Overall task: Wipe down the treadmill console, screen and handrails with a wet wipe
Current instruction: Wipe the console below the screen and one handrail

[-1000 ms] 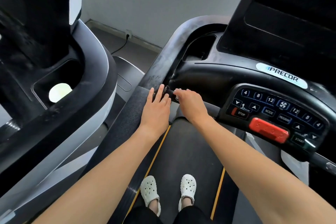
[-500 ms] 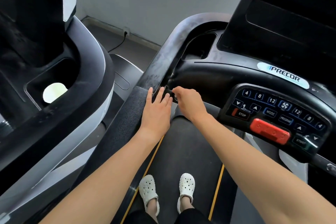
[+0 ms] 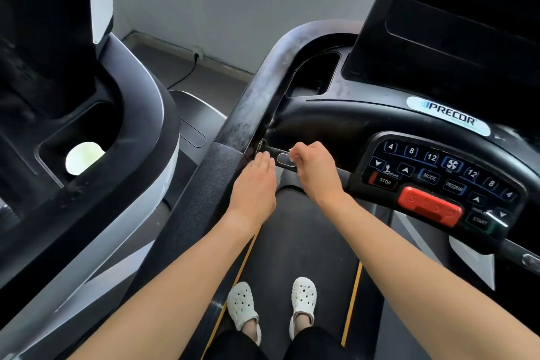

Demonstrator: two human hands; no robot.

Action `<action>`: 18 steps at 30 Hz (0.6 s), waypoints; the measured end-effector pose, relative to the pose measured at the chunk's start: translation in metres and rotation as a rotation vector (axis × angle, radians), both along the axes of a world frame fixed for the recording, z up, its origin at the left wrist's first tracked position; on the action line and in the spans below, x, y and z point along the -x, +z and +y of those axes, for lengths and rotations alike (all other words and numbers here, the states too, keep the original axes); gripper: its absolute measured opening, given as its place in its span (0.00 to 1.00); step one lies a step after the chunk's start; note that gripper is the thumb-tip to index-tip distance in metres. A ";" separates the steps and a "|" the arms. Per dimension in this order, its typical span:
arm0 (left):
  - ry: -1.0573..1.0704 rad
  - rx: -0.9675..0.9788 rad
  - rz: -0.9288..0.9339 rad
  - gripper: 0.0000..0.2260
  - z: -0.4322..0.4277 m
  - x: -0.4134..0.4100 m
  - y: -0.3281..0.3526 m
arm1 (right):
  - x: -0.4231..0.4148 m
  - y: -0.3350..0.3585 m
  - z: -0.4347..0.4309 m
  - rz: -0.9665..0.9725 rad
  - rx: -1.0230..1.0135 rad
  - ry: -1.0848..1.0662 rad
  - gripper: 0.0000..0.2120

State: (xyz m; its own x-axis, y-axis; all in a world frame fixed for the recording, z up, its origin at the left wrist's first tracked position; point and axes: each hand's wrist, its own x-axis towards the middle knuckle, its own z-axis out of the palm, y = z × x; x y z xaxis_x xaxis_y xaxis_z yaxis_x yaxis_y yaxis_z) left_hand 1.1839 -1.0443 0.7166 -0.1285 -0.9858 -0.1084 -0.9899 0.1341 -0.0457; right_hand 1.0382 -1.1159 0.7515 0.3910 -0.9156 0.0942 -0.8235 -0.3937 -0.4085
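The right hand's fingers (image 3: 304, 152) are curled and clenched round a wet wipe (image 3: 291, 154), of which only a small white scrap shows at the fingertips, pressed against the short front grip bar (image 3: 282, 158) just beside its oval sensor plate. The right hand (image 3: 317, 171) lies over that bar. Just to its left, the left hand (image 3: 254, 187) lies flat with fingers (image 3: 264, 162) straight and released, grasping nothing, the tips touching where the bar meets the left handrail (image 3: 257, 96). That handrail shows grey, mottled smears along its upper curve, and the console (image 3: 336, 126) carries pale specks around the Precor badge, so I judge the work to be at an early stage: the grip bar is in hand, while the handrail's length, the keypad (image 3: 438, 172), the red stop bar (image 3: 429, 207) and the dark screen (image 3: 467, 23) look untouched. The right handrail is out of view. A neighbouring treadmill (image 3: 140, 126) stands to the left.
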 end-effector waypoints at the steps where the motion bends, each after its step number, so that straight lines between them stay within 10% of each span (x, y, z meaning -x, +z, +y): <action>1: 0.006 -0.016 0.032 0.29 0.000 -0.001 -0.005 | -0.006 -0.003 0.000 0.009 0.005 0.010 0.04; 18: 0.162 0.011 0.445 0.28 -0.005 -0.008 0.009 | -0.014 -0.009 0.008 0.044 0.001 0.063 0.11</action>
State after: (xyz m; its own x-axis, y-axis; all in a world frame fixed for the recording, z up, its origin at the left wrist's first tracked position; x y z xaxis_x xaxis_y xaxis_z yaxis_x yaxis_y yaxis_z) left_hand 1.1921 -1.0489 0.7252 -0.0048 -0.9977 -0.0671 -0.9216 -0.0216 0.3876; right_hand 1.0527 -1.1083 0.7422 0.4519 -0.8888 0.0763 -0.8142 -0.4459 -0.3719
